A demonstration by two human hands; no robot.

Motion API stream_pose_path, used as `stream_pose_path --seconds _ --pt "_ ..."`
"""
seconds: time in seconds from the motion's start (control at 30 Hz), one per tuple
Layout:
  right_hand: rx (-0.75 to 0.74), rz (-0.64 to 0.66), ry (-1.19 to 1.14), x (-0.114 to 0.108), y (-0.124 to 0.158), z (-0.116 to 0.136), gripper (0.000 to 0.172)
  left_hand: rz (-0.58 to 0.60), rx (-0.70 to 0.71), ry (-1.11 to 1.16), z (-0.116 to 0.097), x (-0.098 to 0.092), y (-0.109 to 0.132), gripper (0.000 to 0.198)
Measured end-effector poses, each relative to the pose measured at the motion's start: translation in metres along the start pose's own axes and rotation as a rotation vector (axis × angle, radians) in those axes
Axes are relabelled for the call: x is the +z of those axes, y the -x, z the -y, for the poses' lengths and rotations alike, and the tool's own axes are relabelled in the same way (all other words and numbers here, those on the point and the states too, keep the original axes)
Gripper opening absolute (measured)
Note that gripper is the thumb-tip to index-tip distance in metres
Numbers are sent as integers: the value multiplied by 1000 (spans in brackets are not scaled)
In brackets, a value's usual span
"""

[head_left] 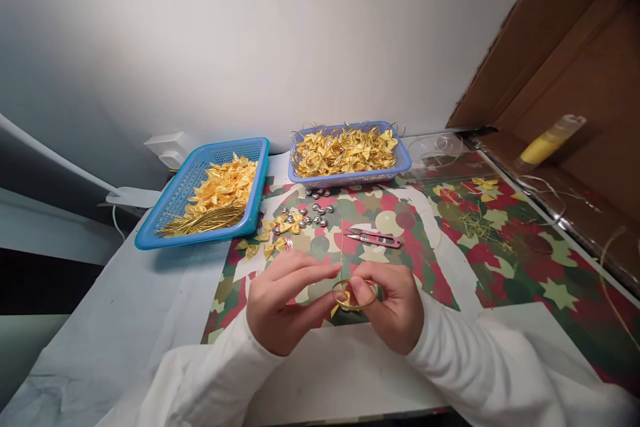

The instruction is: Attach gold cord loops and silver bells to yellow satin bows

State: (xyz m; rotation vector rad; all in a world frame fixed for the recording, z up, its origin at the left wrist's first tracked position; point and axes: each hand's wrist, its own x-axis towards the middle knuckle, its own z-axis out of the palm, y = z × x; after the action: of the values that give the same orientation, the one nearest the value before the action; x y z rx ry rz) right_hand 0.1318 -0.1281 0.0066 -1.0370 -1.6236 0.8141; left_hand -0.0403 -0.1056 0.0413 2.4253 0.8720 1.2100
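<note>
My right hand (394, 303) pinches a gold cord loop (356, 309) between thumb and fingers, above the near edge of the patterned cloth. A small yellow bow (335, 311) shows at the loop's left side, partly hidden by fingers. My left hand (290, 297) is beside it, fingers stretched out and parted from the thumb, whose tip lies at the loop. One thin gold strand (342, 240) runs up from near my left fingertips. Just beyond my hands lie pink thread snips (375, 238), several silver bells (320, 209) and loose yellow bows (275, 248).
A blue basket (200, 238) at the left holds yellow bows and gold cords. Behind, a lilac basket (350, 178) is heaped with bows on loops. Thread scraps (475, 230) lie at right, near a cardboard box (550, 53) and yellow tube (550, 141).
</note>
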Motion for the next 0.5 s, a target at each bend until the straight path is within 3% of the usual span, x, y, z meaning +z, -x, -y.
stream_pose_path --seconds 0.23,0.5 --pt "7 22 -56 0 -2 2 25 -40 18 146 11 10 -2 23" --pt "-3 2 -14 1 -2 5 24 -43 9 108 16 14 10 26"
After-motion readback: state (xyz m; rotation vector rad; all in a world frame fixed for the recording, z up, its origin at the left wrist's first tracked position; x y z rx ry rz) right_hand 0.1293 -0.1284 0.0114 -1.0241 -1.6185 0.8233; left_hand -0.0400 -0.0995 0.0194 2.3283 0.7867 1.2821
